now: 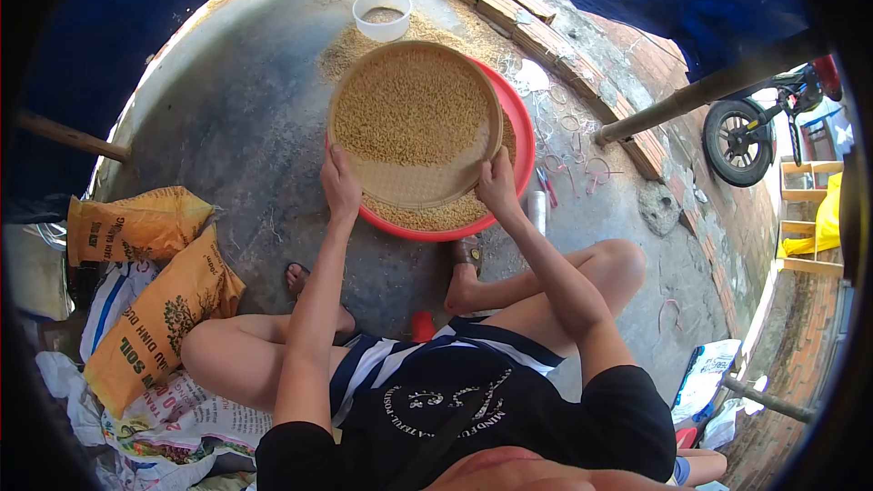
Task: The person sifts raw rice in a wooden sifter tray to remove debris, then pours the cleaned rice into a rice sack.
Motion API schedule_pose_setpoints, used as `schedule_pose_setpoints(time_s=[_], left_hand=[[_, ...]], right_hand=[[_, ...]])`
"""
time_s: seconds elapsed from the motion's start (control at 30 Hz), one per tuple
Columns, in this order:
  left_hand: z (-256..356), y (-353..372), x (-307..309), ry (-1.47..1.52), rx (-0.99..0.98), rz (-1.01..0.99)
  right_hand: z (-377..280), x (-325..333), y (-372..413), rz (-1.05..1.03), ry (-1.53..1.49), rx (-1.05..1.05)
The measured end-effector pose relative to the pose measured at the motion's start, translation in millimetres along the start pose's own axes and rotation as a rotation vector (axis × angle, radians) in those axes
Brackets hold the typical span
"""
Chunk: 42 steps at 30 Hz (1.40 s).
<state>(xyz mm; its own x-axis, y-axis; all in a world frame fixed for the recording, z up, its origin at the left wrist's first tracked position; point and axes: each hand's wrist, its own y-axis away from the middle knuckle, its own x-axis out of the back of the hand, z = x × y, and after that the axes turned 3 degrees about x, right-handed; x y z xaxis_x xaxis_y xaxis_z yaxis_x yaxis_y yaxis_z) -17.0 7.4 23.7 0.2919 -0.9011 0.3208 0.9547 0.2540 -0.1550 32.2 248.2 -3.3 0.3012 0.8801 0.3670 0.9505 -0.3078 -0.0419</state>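
A round woven winnowing tray [414, 184] is held between my two hands, tilted over a red basin [520, 118]. Small tan grains [409, 105] cover its far part, while the woven bottom shows bare near me. My left hand [340, 184] grips the tray's left near rim, and my right hand [497, 184] grips the right near rim. Under the tray, the basin holds more of the same grain, seen along its near edge. Most of the basin is hidden by the tray.
Beyond the tray stands a white tub [383, 27] with some grain inside, amid grain spilled on the concrete. Orange sacks [159, 318] lie at left. A row of bricks [546, 32] and a slanting pole [691, 95] border the right. Scissors [547, 184] lie near the basin.
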Motion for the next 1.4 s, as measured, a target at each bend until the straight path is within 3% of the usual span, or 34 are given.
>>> schedule_pose_setpoints(time_s=[0.1, 0.17, 0.23, 0.3, 0.33, 0.37, 0.4, 0.43, 0.5, 0.53, 0.6, 0.73, 0.83, 0.9, 0.93, 1.0, 1.03, 1.07, 1.1, 1.13, 1.2, 1.3, 1.4], left_hand=[[8.7, -1.6, 1.7, 0.107, -0.113, 0.017], [-15.0, 2.7, -3.3, 0.1, -0.14, -0.002], [-73.4, 8.8, -20.7, -0.164, 0.078, -0.03], [-82.1, 20.9, -23.6, -0.166, 0.108, -0.019], [-87.9, 23.2, -25.1, -0.201, 0.184, -0.076], [-92.4, 21.7, -27.2, -0.233, 0.253, -0.131], [-88.9, 20.4, -26.1, -0.23, 0.251, -0.131], [-85.2, 18.6, -24.1, -0.235, 0.245, -0.113], [-65.7, 11.8, -19.0, -0.239, 0.23, -0.097], [-41.1, 8.8, -12.9, -0.177, 0.14, -0.051], [-6.6, 3.4, -3.9, 0.006, -0.066, 0.022], [11.4, -1.1, 6.0, 0.097, -0.105, -0.032], [-35.2, 5.2, -10.7, -0.021, -0.001, -0.037], [-67.9, 18.0, -22.9, -0.253, 0.144, -0.05], [-81.6, 19.5, -26.1, -0.279, 0.183, -0.079], [-91.0, 19.7, -25.2, -0.282, 0.208, -0.108], [-86.5, 19.3, -24.8, -0.286, 0.231, -0.136], [-81.7, 16.1, -23.9, -0.284, 0.224, -0.137], [-60.2, 12.1, -18.0, -0.238, 0.155, -0.095], [-39.3, 8.6, -11.7, -0.193, 0.086, -0.054], [-0.2, 3.3, 1.8, -0.075, 0.014, -0.035], [9.0, -3.5, 4.7, 0.064, -0.087, -0.004], [-17.2, -6.2, -3.2, 0.017, -0.066, -0.01]], right_hand=[[-39.7, 3.0, 6.6, 0.191, 0.01, 0.327], [0.6, -7.7, 0.0, 0.151, 0.066, 0.261], [26.1, -14.5, 0.0, 0.111, 0.121, 0.201], [32.3, -15.4, 8.8, -0.068, 0.197, -0.294], [32.1, -13.1, 11.3, -0.071, 0.199, -0.299], [30.4, -10.0, 9.9, -0.133, 0.123, -0.443], [27.6, -7.7, 8.6, -0.194, 0.046, -0.585], [28.7, -7.3, 7.0, -0.19, 0.047, -0.582], [32.4, -8.0, 3.7, -0.1, -0.003, -0.382], [25.0, -6.0, 3.9, -0.093, -0.007, -0.381], [-5.9, 1.7, 3.8, 0.091, 0.068, 0.205], [-22.9, 0.8, 2.2, 0.153, -0.064, 0.298], [26.5, -13.2, 0.1, 0.067, 0.102, 0.143], [44.0, -17.5, 7.3, -0.027, 0.214, -0.178], [37.2, -15.7, 10.5, -0.03, 0.215, -0.181], [23.8, -8.3, 10.7, -0.17, 0.022, -0.547], [28.8, -8.2, 9.2, -0.165, 0.022, -0.545], [37.4, -10.2, 6.5, -0.108, 0.083, -0.39], [41.7, -11.4, 4.3, -0.051, 0.143, -0.235], [30.1, -8.8, 4.5, -0.044, 0.14, -0.232], [-14.3, 0.6, 6.7, 0.099, 0.107, 0.196], [-42.0, 3.0, 7.0, 0.138, -0.028, 0.23], [15.8, -11.8, -10.3, 0.052, -0.015, 0.095]])
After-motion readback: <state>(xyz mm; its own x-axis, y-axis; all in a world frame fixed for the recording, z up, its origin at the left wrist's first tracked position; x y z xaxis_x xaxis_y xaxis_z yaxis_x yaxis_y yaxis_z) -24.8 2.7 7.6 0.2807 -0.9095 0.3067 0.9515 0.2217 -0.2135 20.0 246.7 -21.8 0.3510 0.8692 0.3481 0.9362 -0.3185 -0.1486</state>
